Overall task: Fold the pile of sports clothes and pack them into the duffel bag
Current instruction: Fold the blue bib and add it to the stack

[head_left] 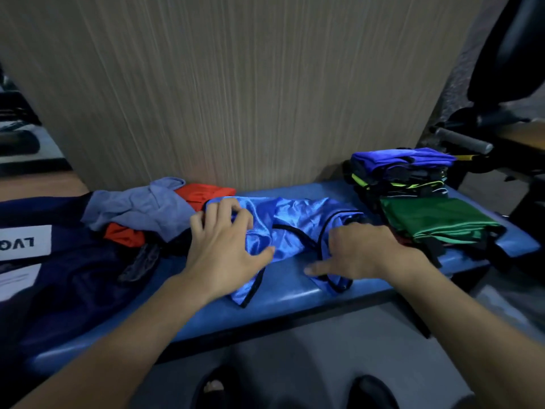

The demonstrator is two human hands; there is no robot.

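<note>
A shiny blue mesh bib with black edging lies rumpled across the middle of the padded blue bench, and both of the person's hands are on it. The left hand has its fingers curled into the cloth at the bib's left end, bunching a fold under the palm. The right hand lies on the right end with fingers spread and fairly straight, pressing rather than gripping, though its far fingertips are hard to make out against the dark trim. To my eye the fabric is thin, light and slick, and it will slide on the vinyl of the bench and spring out of any fold that is not held down. The black-bound edges and armholes look like the firmest places to pinch. Left of the bib sits the unfolded heap: a grey garment over an orange one, with a dark navy bag nearer on the left, which I take to be the duffel. At the far right stands a stack of folded clothes, a green piece lying nearer beside it.
</note>
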